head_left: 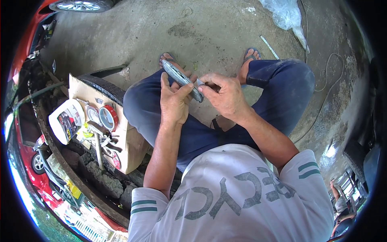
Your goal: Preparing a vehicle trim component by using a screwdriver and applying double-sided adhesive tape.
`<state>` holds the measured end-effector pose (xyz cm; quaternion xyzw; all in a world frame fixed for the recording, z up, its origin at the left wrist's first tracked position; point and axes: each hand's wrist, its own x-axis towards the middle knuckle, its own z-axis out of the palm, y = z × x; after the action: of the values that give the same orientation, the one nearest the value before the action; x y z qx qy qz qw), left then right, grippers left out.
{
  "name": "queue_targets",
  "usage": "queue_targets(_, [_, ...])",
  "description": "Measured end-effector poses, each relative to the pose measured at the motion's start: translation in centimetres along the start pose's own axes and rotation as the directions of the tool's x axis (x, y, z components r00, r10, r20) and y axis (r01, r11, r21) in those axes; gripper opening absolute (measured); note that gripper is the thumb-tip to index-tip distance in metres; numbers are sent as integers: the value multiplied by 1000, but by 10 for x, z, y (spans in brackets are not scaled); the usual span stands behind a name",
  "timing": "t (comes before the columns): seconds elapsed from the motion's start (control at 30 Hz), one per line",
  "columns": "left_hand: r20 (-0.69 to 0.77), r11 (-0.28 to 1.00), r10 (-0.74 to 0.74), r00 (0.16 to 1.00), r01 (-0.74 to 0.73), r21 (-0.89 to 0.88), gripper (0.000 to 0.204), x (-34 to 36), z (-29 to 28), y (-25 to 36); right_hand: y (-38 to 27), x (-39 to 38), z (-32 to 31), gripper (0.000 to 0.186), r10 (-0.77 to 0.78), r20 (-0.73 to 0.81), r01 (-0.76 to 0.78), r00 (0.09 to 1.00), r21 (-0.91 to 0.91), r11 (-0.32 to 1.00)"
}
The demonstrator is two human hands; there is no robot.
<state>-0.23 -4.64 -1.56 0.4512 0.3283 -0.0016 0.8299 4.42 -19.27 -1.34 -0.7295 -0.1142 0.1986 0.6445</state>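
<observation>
The concrete floor (133, 48) spreads below and all around the fingers. To the left of the left fingers (184, 90), well apart, there is a cardboard box (136, 145), with one brown wall standing up on its far left side. It carries several small things in a jumble; how deep they lie I cannot tell. Ahead of the right fingers (213, 78) and far to their right, a clear plastic bag (284, 17) lies crumpled on the floor; its contents are not possible to make out. At the box's left side, farthest from the left fingers, leans a white tub (55, 124) with a picture label; its inside is hidden. Nearer in the box is a tool with a pale wooden handle (99, 151).

The part (177, 76) is between the two hands: long, narrow and grey, with a pointed far end, a slot along its upper face and paler, worn-looking patches. The left fingers are closed around it, thumb on top. In the box, left of these fingers, a red tape roll (114, 117) lies. The right fingers pinch a small grey piece (199, 82), just beside the part.
</observation>
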Motion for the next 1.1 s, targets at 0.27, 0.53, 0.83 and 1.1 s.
queue_targets(0.27, [98, 995, 19, 995, -9, -98, 73, 2, -4, -4, -7, 10, -6, 17, 128, 160, -114, 979, -93, 989])
queue_targets(0.53, [110, 983, 28, 993, -8, -183, 60, 1, -3, -4, 0, 17, -8, 20, -54, 236, 104, 970, -207, 973])
queue_targets(0.83, [121, 976, 63, 991, -35, -216, 51, 1, 0, -1, 3, 16, -4, 18, -2, 140, 18, 990, -110, 994])
queue_targets(1.1, [133, 960, 71, 989, -31, -280, 50, 5, -6, 0, 3, -3, 3, 32, -190, 93, 193, 977, -32, 981])
